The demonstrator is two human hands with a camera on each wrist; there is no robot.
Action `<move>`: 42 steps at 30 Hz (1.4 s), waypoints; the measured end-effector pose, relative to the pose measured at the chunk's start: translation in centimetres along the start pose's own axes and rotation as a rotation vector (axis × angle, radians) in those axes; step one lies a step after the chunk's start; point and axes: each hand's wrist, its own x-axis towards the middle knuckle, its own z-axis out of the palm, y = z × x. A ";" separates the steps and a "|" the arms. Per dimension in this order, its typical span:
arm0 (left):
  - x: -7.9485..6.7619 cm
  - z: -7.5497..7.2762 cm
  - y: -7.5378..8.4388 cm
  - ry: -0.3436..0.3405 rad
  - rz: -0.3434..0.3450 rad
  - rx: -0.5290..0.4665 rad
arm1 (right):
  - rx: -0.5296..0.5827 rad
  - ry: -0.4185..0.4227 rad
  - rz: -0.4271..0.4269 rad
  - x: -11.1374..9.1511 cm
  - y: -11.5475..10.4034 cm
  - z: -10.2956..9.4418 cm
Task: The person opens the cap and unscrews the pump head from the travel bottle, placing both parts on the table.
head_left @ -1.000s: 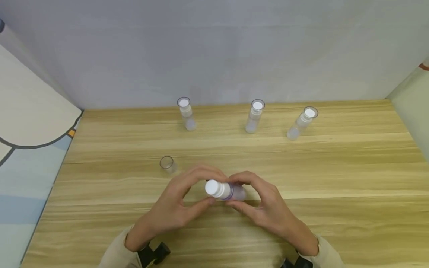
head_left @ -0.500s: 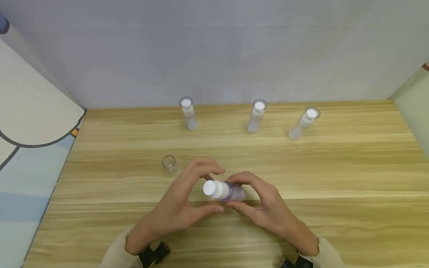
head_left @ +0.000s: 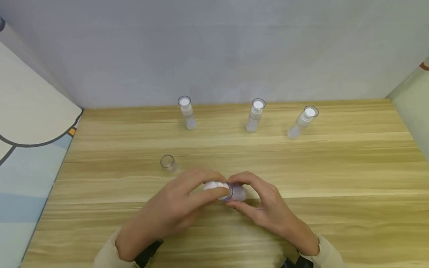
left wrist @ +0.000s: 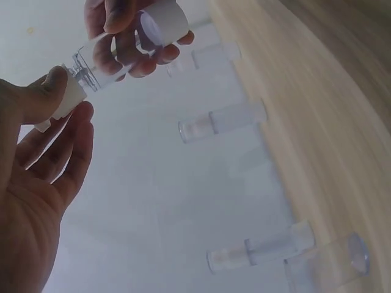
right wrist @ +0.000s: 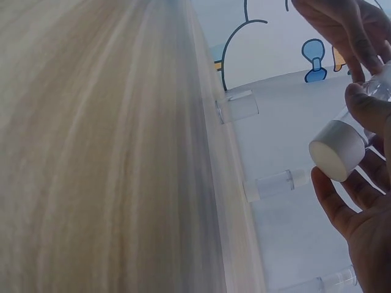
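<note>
A: Position of the held bottle?

B: Lower centre of the head frame, between the two hands. It ran slantwise, white top toward the left, clear body toward the right. In the right wrist view its white base was off the desk.

A: State of the hands?

B: Both were holding. The left hand pinched the white top, thumb laid along it and hiding much of it. The right hand gripped the clear body, fingers on the far side, thumb on the near side. Upper left of the left wrist view: both grips visible, left thumb on the white part.

A: Any difference from half a second earlier?

B: The left hand, chiefly. Before, its thumb and fingers stood spread wider around the white top, whose round end showed plainly. By this frame they had closed in, and the thumb crossed over it. The right hand looked unchanged.

A: Surroundings?

B: Three more bottles stood in the upper part of the frame: one left of centre, one right of centre, one farther right. A clear cup sat left of centre, just above the left hand. All had kept their places.
</note>
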 end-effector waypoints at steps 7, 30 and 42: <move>0.0 -0.6 0.6 -0.009 0.004 0.274 | -0.007 -0.013 0.007 0.0 -0.2 0.1; 0.2 -1.1 1.1 -0.087 0.084 0.293 | -0.006 -0.032 0.043 -0.1 -0.6 0.0; 0.2 -0.5 1.0 -0.048 -0.002 0.454 | -0.014 -0.024 0.021 -0.1 -0.3 0.1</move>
